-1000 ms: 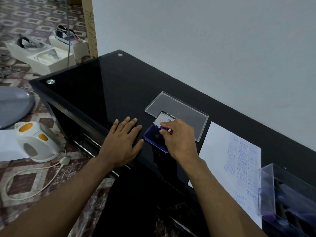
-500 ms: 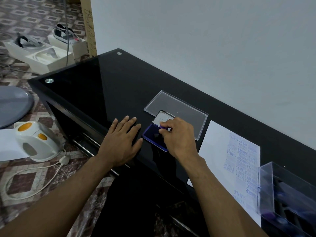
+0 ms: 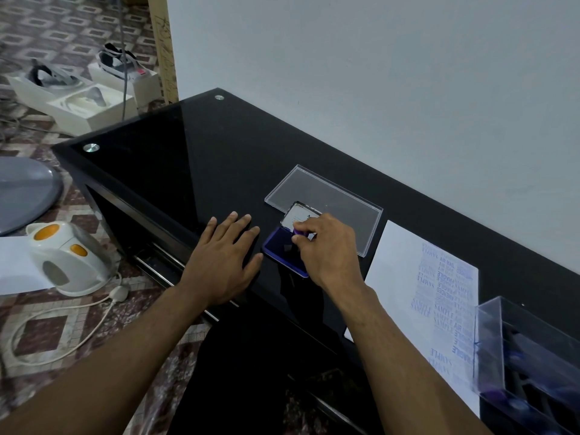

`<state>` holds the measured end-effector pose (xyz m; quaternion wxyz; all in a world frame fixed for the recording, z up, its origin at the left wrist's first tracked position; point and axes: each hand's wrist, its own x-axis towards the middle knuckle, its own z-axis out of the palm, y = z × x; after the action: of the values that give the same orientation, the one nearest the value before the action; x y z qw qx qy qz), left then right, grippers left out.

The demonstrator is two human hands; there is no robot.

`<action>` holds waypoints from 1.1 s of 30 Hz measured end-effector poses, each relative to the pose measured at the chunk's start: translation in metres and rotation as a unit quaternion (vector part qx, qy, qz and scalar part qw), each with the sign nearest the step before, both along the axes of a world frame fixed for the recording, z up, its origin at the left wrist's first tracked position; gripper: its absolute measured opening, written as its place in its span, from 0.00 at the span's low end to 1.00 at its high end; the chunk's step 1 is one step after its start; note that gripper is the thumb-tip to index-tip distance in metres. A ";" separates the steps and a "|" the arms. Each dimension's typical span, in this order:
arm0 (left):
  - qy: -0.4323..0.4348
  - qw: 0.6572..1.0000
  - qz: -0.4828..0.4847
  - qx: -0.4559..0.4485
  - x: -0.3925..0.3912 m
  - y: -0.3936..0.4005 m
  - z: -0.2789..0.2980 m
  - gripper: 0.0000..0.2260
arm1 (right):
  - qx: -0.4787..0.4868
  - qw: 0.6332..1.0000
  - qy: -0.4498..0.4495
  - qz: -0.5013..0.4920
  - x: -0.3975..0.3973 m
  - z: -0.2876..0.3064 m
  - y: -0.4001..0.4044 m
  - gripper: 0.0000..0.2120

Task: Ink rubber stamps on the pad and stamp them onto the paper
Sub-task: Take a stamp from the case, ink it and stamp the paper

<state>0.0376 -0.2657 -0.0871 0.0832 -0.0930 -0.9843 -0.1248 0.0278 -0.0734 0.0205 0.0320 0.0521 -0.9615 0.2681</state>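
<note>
A blue ink pad (image 3: 277, 248) lies open on the black glass table (image 3: 194, 171), its white-labelled lid (image 3: 296, 215) tipped up behind it. My right hand (image 3: 329, 249) pinches a small purple rubber stamp (image 3: 299, 231) down over the pad; the stamp's base is hidden by my fingers. My left hand (image 3: 224, 262) rests flat on the table just left of the pad, fingers spread, holding nothing. The white paper (image 3: 417, 296), covered with several blue stamped words, lies to the right of the pad.
A clear plastic lid (image 3: 335, 199) lies flat behind the pad. A clear box (image 3: 527, 356) holding more stamps stands at the right edge, over the paper's corner. On the floor to the left are a white kettle (image 3: 67, 259) with its cord and open white boxes (image 3: 84, 105).
My right hand with the stamp has shifted very slightly over the pad. The left hand stays flat on the table.
</note>
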 end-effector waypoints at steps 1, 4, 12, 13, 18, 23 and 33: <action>-0.001 1.000 0.000 0.000 0.000 0.000 0.000 0.30 | 0.001 1.000 -0.002 0.000 0.000 0.000 0.000 0.13; 0.000 1.000 -0.001 0.003 0.001 0.000 0.000 0.30 | 0.002 1.000 0.000 0.001 0.000 0.000 0.002 0.14; -0.020 0.999 -0.008 0.045 -0.001 0.002 0.013 0.35 | -0.078 0.996 0.038 -0.032 0.008 -0.004 0.011 0.12; -0.016 0.999 -0.009 0.051 -0.001 0.005 0.016 0.35 | -0.086 0.994 0.049 -0.039 0.010 -0.003 0.015 0.12; -0.001 0.998 -0.039 0.051 -0.003 0.039 0.033 0.33 | -0.087 0.991 0.072 -0.071 0.024 0.006 0.049 0.14; 0.005 0.994 -0.086 0.074 0.002 0.091 0.047 0.33 | -0.091 0.986 0.085 -0.107 0.046 0.013 0.096 0.13; -0.006 0.982 -0.166 0.089 0.009 0.183 0.055 0.28 | -0.069 0.978 0.081 -0.180 0.082 0.009 0.180 0.11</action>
<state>0.0462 -0.0830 -0.0323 0.0632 -0.2471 -0.9406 -0.2242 0.1099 0.1067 0.0298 0.1613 -0.1030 -0.9284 0.3184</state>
